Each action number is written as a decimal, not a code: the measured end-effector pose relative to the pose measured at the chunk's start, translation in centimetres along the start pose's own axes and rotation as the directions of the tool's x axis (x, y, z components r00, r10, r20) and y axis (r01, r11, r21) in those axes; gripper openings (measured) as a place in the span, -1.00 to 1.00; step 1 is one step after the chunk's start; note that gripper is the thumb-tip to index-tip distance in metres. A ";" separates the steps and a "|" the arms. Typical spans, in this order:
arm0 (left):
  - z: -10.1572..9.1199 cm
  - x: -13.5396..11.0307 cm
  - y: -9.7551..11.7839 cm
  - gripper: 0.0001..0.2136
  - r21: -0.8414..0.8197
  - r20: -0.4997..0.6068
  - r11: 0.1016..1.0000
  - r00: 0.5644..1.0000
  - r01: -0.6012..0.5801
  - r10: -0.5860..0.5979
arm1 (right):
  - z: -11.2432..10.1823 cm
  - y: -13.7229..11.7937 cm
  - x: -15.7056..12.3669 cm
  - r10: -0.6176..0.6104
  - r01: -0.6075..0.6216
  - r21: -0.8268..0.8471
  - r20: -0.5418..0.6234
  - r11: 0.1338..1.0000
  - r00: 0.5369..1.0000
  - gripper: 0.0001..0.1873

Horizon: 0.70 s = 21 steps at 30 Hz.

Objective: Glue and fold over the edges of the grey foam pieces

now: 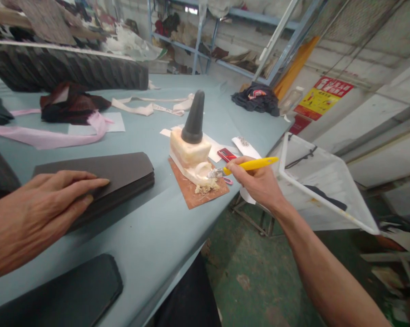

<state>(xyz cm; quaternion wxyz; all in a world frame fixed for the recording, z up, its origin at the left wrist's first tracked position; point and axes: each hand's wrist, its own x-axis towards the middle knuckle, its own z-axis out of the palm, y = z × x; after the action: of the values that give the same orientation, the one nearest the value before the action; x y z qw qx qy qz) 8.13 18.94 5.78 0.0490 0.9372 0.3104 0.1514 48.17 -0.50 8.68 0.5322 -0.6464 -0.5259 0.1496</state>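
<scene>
My left hand [51, 209] lies with fingers stretched out on a stack of dark grey-brown sheets [126, 170]. In my right hand [254, 179] is a brush with a yellow handle [255, 164], its fingers closed round it. The brush's tip touches the small opening of a cream-coloured glue pot [191, 147], where whitish paste sits. From the pot's top rises a black cone [194, 119]. Dried crumbs [207, 186] have gathered in front of it. Under the pot lies a brown board [187, 190].
A red box [227, 155] is beside the pot near the table's right edge. Dark shaped pieces [61, 295] lie at the front. Behind are pink cloth [55, 136], a cream tape [146, 109] and a long row of dark pieces [71, 68]. A white bin [327, 181] stands right.
</scene>
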 end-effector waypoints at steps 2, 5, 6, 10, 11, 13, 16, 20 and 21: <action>0.0 0.0 0.1 -0.54 0.021 0.010 1.000 1.000 -0.003 0.003 | 0.2 0.6 1.0 -0.034 0.035 -0.035 0.035 0.999 0.999 -0.67; 0.0 -0.1 0.4 -0.54 0.030 0.019 1.000 1.000 -0.007 0.007 | 0.5 1.5 2.4 -0.057 0.065 -0.088 0.089 0.994 0.994 -0.68; 0.0 -0.1 0.5 -0.54 0.030 0.021 0.999 1.000 -0.011 0.011 | 0.7 1.6 2.8 -0.054 0.066 -0.108 0.111 0.992 0.992 -0.68; 0.0 -0.1 0.6 -0.54 0.057 0.023 0.998 1.000 -0.016 0.014 | 1.1 1.4 3.8 -0.030 0.075 -0.286 0.158 0.955 0.987 -0.64; 0.0 -0.1 0.5 -0.53 0.059 0.024 0.998 1.000 -0.014 0.013 | 1.3 1.3 3.9 -0.012 0.069 -0.341 0.166 0.938 0.986 -0.63; -0.1 -0.1 0.4 -0.53 0.048 0.020 0.999 1.000 -0.009 0.008 | 1.7 1.3 4.2 0.028 0.051 -0.421 0.180 0.906 0.983 -0.59; -0.1 -0.1 0.3 -0.55 0.034 0.019 0.999 1.000 -0.003 0.003 | 2.4 1.8 4.7 0.055 0.033 -0.459 0.178 0.888 0.982 -0.52; -0.3 -0.1 0.6 -0.53 0.074 0.049 0.997 0.999 0.005 -0.009 | 2.9 2.5 4.9 0.055 0.021 -0.450 0.156 0.893 0.986 -0.49; -0.3 -0.1 0.6 -0.53 0.087 0.045 0.996 0.999 -0.003 0.000 | 2.8 2.5 4.9 0.060 0.012 -0.443 0.149 0.896 0.987 -0.50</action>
<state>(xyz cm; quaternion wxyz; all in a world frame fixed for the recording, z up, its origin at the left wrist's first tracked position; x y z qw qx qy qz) 8.37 18.38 6.14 0.0149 0.9418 0.3148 0.1166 49.32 5.39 7.23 0.3260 -0.7429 -0.5787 0.0836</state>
